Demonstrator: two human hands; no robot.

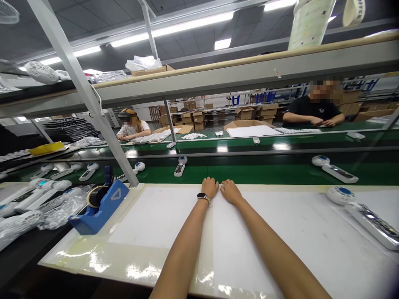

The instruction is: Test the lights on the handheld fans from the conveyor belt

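My left hand [210, 187], with a dark-faced watch [201, 195] and a beaded bracelet at its wrist, rests palm down at the far edge of the white worktable [174, 216]. Beside it, slightly apart, my right hand [231, 191] lies palm down on the same edge. Both hands hold nothing, their fingers loosely bent and a little apart. Just beyond them runs a green conveyor belt [218, 168]. On the belt, a white handheld device with a round head [180, 167] is nearest my left hand. Another such device [363, 214] lies on the table at the right.
A blue tape dispenser [99, 207] stands at the table's left, beside a pile of white devices [40, 193] and clear plastic bags [62, 211]. A slanted metal post [102, 120] and an overhead shelf [218, 77] frame the view. Two people sit across the belt.
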